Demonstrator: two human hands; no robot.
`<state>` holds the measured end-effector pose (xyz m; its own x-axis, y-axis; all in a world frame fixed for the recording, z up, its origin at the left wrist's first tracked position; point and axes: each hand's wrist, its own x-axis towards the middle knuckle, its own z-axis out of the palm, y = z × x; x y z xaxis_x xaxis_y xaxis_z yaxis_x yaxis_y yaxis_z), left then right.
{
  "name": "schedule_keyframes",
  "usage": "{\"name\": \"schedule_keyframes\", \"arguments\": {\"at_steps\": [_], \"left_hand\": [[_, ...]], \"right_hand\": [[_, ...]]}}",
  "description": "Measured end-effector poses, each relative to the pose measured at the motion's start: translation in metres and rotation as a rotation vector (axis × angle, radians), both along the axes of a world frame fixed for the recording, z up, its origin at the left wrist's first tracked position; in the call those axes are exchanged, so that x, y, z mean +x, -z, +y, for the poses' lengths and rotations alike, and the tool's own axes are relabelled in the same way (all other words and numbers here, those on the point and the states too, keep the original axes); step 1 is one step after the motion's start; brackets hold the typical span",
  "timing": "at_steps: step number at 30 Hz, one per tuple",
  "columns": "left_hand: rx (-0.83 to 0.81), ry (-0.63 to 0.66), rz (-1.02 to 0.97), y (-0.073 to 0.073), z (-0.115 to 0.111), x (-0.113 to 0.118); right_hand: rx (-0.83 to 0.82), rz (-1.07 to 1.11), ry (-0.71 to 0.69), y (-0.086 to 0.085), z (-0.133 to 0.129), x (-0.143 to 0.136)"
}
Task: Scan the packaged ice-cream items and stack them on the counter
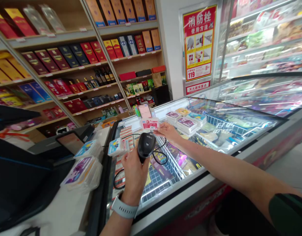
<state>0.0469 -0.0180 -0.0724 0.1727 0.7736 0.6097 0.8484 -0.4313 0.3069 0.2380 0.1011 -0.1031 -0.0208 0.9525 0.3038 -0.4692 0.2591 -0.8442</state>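
Observation:
My left hand [134, 172], with a grey watch on the wrist, is wrapped round the handle of a black barcode scanner [146, 146]. The scanner's head points away from me at a small clear package with a pink barcode label [151, 124]. My right hand [169, 132] pinches that package by its right edge, just beyond the scanner. Left of the scanner, small clear boxes with blue and yellow labels [115, 147] lie on the freezer's glass top. Further right on the glass are stacked clear boxes with coloured labels [187, 125]. The scanner's black cable [163, 163] loops over the glass.
Beneath my hands is a glass-topped chest freezer [239, 164] with wire baskets inside. At left, more boxed packs [80, 172] are stacked on a white counter [67, 209], beside a dark monitor [18, 177]. Shelves of boxed goods [91, 65] line the wall behind.

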Motion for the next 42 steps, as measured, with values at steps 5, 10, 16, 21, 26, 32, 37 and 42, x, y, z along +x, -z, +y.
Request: {"name": "schedule_keyframes", "arguments": {"at_steps": [5,10,16,21,26,32,37,42], "left_hand": [[-0.026,-0.005,0.012,0.001,0.001,0.000],[-0.029,-0.006,0.028,0.002,0.002,-0.002],[-0.011,-0.011,0.055,0.001,0.002,-0.002],[0.015,-0.016,0.066,0.002,0.002,-0.001],[0.010,0.005,0.066,0.003,0.003,0.000],[0.027,0.006,0.073,0.005,0.004,-0.001],[0.009,0.000,0.062,0.005,0.004,-0.002],[-0.011,0.009,0.039,0.005,0.003,-0.002]], "right_hand": [[-0.018,-0.006,-0.017,0.000,-0.002,-0.002],[-0.019,-0.003,-0.015,-0.001,-0.003,-0.003],[-0.012,0.005,-0.041,-0.002,-0.006,-0.005],[-0.012,0.004,-0.036,-0.003,-0.007,-0.005],[0.032,-0.081,0.029,-0.012,-0.010,-0.004],[0.268,-0.405,0.299,-0.031,-0.018,0.015],[0.422,-0.720,0.640,-0.042,-0.026,0.060],[0.411,-1.116,0.914,-0.052,-0.013,0.116]]}}
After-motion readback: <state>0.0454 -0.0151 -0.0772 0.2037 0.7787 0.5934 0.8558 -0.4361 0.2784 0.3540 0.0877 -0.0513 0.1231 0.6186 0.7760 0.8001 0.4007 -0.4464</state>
